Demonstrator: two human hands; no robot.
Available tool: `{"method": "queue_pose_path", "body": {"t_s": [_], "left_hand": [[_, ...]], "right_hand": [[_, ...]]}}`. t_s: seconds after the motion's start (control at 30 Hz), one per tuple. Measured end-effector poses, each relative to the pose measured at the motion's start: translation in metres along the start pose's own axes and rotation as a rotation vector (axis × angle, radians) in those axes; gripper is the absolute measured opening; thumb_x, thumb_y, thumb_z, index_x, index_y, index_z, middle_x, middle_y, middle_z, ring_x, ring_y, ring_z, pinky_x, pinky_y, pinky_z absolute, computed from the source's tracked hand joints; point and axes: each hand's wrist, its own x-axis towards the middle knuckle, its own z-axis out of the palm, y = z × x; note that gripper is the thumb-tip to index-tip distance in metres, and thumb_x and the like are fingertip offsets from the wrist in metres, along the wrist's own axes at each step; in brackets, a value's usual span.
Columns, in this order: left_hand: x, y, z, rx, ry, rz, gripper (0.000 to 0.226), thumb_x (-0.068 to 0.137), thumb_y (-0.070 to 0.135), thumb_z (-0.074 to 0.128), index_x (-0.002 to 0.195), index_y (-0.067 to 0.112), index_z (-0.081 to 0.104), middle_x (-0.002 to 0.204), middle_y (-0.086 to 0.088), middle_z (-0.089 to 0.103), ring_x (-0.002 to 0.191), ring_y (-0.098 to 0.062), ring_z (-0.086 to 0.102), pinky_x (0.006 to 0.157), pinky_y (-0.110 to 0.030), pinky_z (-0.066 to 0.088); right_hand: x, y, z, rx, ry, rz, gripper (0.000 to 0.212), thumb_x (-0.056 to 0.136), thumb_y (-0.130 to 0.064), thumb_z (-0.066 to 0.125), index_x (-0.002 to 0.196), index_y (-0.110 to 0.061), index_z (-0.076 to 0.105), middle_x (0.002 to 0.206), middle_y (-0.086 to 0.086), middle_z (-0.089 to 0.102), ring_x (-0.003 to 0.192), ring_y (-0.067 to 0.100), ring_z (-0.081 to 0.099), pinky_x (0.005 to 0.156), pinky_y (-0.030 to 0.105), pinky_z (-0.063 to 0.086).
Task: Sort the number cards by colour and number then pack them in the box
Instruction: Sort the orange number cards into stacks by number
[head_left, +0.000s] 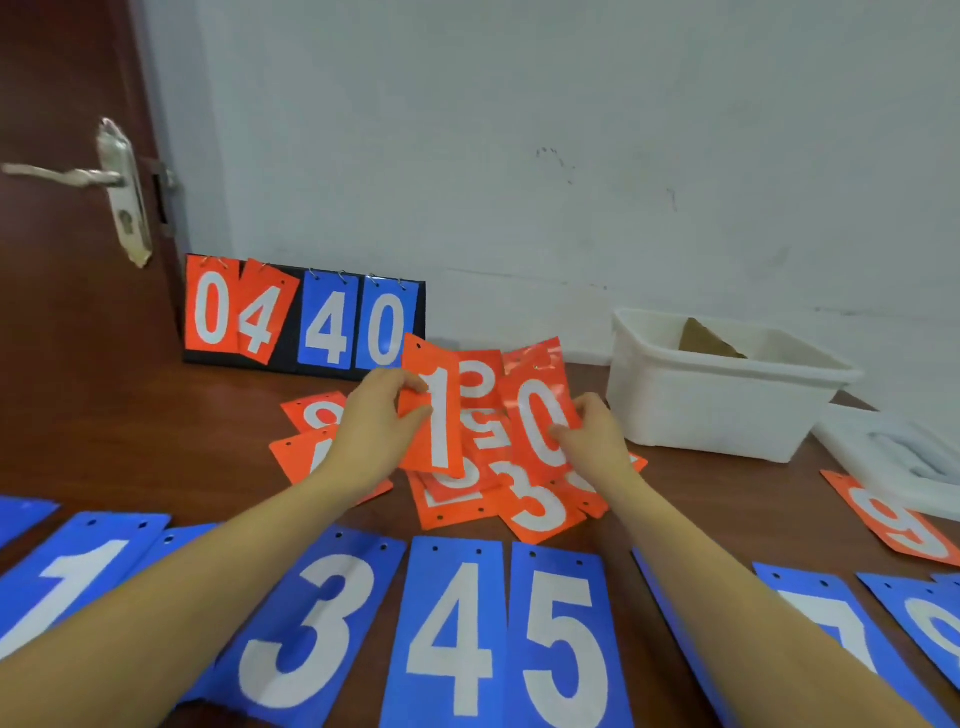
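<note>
My left hand (382, 415) pinches an orange card marked 1 (439, 415) by its left edge, lifted above the table. My right hand (592, 434) pinches an orange card marked 0 (543, 415), with another orange card (480, 410) fanned between the two. Beneath them lies a loose heap of orange cards (530, 501), and two more orange cards (311, 415) sit left of my left hand. Blue cards lie in a row along the near edge: 1 (67, 577), 3 (311, 623), 4 (452, 629), 5 (563, 639), 7 (831, 608). The white box (722, 410) stands at the right.
A flip scoreboard (304, 317) reading 0 4 4 0 leans against the wall at the back. An orange 9 card (898, 525) lies alone at the right, beside a white lid (893, 452). A brown door with a metal handle (78, 176) stands at the left.
</note>
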Motion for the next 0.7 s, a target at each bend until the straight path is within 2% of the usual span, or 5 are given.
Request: {"method": "queue_pose_path", "body": {"t_s": [0.17, 0.23, 0.37, 0.47, 0.7], "left_hand": [[-0.009, 0.009, -0.010, 0.069, -0.016, 0.003, 0.024, 0.088, 0.013, 0.059, 0.112, 0.012, 0.062, 0.109, -0.001, 0.055, 0.092, -0.007, 0.047, 0.081, -0.017, 0.035], [-0.012, 0.013, -0.010, 0.072, -0.030, -0.004, 0.025, 0.088, 0.013, 0.058, 0.114, 0.013, 0.062, 0.113, -0.001, 0.056, 0.096, -0.007, 0.047, 0.082, -0.017, 0.036], [-0.019, 0.025, 0.003, 0.054, -0.066, -0.025, 0.026, 0.089, 0.016, 0.058, 0.116, 0.015, 0.061, 0.114, 0.000, 0.055, 0.091, -0.006, 0.045, 0.070, -0.011, 0.035], [-0.019, 0.035, 0.022, 0.018, -0.097, -0.055, 0.028, 0.090, 0.014, 0.057, 0.117, 0.014, 0.061, 0.118, -0.002, 0.056, 0.097, -0.008, 0.047, 0.081, -0.016, 0.037], [-0.018, 0.041, 0.044, 0.043, -0.153, -0.077, 0.029, 0.091, 0.012, 0.053, 0.119, 0.015, 0.060, 0.125, -0.004, 0.054, 0.107, -0.014, 0.050, 0.083, -0.019, 0.036]], "right_hand": [[0.006, -0.011, -0.018, -0.167, -0.016, -0.109, 0.013, 0.085, -0.005, 0.054, 0.082, -0.004, 0.067, 0.078, 0.012, 0.065, 0.072, 0.025, 0.059, 0.055, 0.027, 0.041], [0.006, -0.002, -0.022, -0.158, -0.050, -0.055, 0.005, 0.082, -0.006, 0.060, 0.083, -0.006, 0.065, 0.078, 0.008, 0.062, 0.076, 0.022, 0.056, 0.055, 0.027, 0.039], [-0.003, 0.015, -0.024, -0.081, -0.002, -0.003, 0.027, 0.080, -0.007, 0.066, 0.104, 0.003, 0.059, 0.098, 0.010, 0.061, 0.088, 0.022, 0.056, 0.059, 0.024, 0.037], [-0.009, 0.023, -0.028, -0.195, -0.020, 0.024, 0.022, 0.085, -0.007, 0.061, 0.102, 0.006, 0.064, 0.101, 0.015, 0.065, 0.095, 0.030, 0.061, 0.056, 0.018, 0.037], [-0.013, 0.039, -0.032, -0.412, 0.006, 0.109, 0.037, 0.089, -0.025, 0.061, 0.115, 0.001, 0.053, 0.119, 0.019, 0.060, 0.108, 0.033, 0.059, 0.080, 0.034, 0.047]]}}
